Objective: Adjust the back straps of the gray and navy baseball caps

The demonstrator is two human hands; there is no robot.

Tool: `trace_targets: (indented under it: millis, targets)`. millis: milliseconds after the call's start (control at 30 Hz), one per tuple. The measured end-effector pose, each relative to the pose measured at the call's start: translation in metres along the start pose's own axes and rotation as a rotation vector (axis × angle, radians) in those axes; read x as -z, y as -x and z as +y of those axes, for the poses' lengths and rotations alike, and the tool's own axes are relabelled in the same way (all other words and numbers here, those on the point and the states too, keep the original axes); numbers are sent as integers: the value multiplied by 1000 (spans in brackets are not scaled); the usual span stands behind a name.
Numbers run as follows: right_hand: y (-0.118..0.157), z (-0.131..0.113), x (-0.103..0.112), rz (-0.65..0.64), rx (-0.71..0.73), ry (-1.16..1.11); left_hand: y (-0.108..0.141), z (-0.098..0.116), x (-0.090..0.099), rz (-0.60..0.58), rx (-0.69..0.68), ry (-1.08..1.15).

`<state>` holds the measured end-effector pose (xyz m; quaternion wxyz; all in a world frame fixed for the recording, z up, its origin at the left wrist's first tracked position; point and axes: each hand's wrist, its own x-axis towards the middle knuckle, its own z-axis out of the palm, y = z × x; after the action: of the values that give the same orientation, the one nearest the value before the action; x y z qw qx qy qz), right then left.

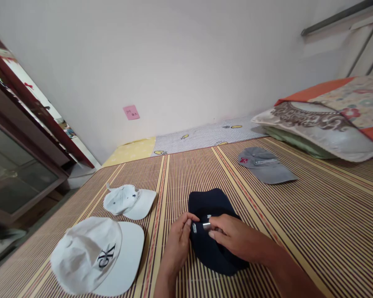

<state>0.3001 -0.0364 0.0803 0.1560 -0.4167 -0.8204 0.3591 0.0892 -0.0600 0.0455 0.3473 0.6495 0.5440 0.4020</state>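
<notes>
A dark navy cap (213,254) lies on the striped mat between my hands, its back strap and metal buckle facing me. My left hand (180,234) pinches the strap's left side, beside a small metal-rimmed slot. With thumb and fingers closed, my right hand (228,231) grips the strap by the silver buckle (207,226). To the left lie a large white cap (83,252) with black "CK" letters and a smaller white cap (124,200) with small dark marks. A grey cap (264,163) with a red emblem rests farther back on the right.
The striped bamboo mat (174,182) covers the bed, with a checked sheet (199,135) along the wall. Pillows (317,120) are stacked at the right. A pink note (131,112) is stuck on the wall. A glass-fronted cabinet (15,165) stands left of the bed.
</notes>
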Motion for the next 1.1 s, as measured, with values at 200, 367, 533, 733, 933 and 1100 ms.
trace_targets:
  millis: [200,367,533,733,933,1100]
  targets:
    - [-3,12,-10,52,40,-6,2,5,10,-137,24,134]
    - [-4,16,-13,74,98,-8,1,1,15,-142,40,254]
    - [-4,9,-10,26,76,-24,2,-3,15,-100,66,311]
    - [-7,0,-5,78,22,-227,1,-1,9,-102,73,324]
    - [-10,1,-8,112,35,-316,0,10,0,-78,71,258]
    - [-12,7,-5,102,17,-434,2,24,-7,-59,48,-15]
